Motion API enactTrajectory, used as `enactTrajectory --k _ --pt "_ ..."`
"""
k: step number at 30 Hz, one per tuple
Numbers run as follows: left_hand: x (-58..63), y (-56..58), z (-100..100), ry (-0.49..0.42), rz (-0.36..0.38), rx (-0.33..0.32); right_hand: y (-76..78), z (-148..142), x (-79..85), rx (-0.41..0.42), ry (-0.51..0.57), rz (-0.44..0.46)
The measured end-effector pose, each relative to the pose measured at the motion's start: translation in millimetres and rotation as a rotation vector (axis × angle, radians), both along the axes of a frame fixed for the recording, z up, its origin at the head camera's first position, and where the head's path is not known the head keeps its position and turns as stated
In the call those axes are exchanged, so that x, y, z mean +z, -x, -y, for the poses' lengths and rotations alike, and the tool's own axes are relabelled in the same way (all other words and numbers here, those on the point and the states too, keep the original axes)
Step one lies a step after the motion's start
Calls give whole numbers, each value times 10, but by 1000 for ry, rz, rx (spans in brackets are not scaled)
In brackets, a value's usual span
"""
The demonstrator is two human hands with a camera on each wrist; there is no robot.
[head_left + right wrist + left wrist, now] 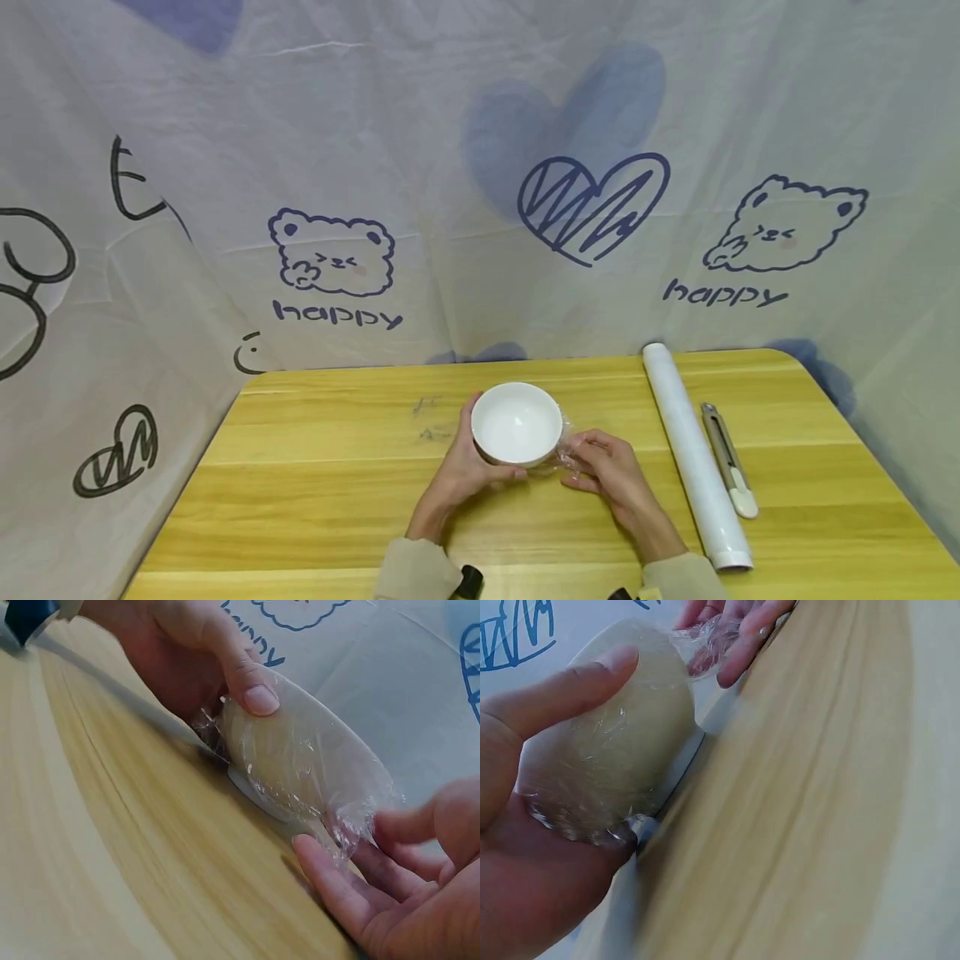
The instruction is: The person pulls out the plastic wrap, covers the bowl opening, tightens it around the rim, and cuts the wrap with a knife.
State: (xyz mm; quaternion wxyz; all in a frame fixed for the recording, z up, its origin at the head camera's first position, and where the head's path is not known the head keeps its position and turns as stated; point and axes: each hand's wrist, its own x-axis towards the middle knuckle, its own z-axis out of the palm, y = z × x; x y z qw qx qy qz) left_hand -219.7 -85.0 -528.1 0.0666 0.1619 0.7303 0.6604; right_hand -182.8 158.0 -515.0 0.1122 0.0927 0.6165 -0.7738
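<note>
A white bowl (517, 423) sits upright near the middle of the table, with clear plastic wrap (346, 821) clinging around its outside. My left hand (460, 471) grips the bowl from the left, thumb along the near side and fingers around the far side. In the left wrist view the wrap (622, 727) looks creased over the bowl's wall and bunched near its base. On the right, my right hand (611, 471) pinches a loose, gathered edge of the wrap between thumb and fingers, just beside the bowl. The right wrist view shows that crumpled edge at the fingertips (307, 847).
A long white roll (693, 458) lies lengthwise to the right of my right hand. Beyond it is a utility knife (729, 462) with a grey and white body. The wooden table (315, 483) ends at a printed cloth backdrop (450, 208).
</note>
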Motion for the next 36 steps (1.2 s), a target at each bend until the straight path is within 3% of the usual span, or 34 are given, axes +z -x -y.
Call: enactTrajectory --k 4,11,19,29,36 --pt "1 -3 -14 -11 -25 24 1 -59 -24 -24 33 8" --pt "5 10 10 -25 -2 4 3 -246 -40 -68 5 34" --pt "-5 13 27 -18 -11 -7 16 -193 40 43 41 47" --pt "-6 25 -1 -34 -7 -12 19 -23 30 -171 91 44" --pt "5 12 -3 -41 5 13 17 -1 27 -214 177 79"
